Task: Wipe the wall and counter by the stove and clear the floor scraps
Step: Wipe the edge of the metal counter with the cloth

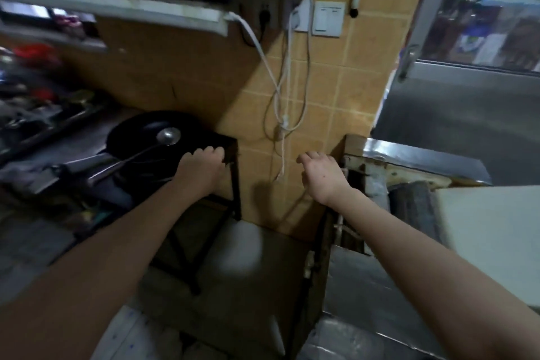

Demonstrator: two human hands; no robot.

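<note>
Head view: we hold no cloth; our left hand (201, 168) curls over a corner of the black stand (236, 199), our right hand (320, 174) hangs loose and empty. Wiping the tiled wall (336, 90) looks unstarted.

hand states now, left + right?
Left hand: on the black stove stand, fingers curled; grip cannot be told.
Right hand: open, holding nothing.

A black wok (137, 131) holds a metal ladle (168, 136). White cables (284, 121) hang beside a light switch (328, 19). A metal-framed glass door (482, 9) stands at right.
</note>
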